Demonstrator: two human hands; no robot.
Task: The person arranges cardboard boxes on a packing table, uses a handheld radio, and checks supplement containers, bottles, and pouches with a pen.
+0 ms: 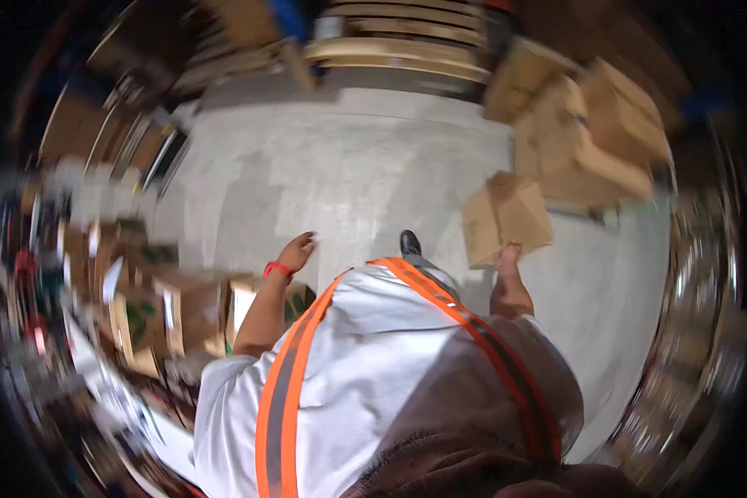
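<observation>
At my right side a cardboard box [506,217] hangs from my right hand [508,256], whose fingers grip its near edge. The box is tilted and appears above the floor; its far flaps look raised. My left hand [297,251], with a red band [278,270] on the wrist, is held out at my left side over the floor. Nothing is in it, and its fingers are loosely bent and apart, a little blurred. Several cardboard cartons with green print [138,319] are nearest to that arm, at the lower left.
Grey concrete floor [340,166] stretches ahead, and one dark shoe [410,242] shows. Wooden pallets [398,54] are stacked at the far side. Large cardboard boxes [573,149] are piled at the right. Flat panels [133,145] lean at the left; blurred shelves [693,315] line the right edge.
</observation>
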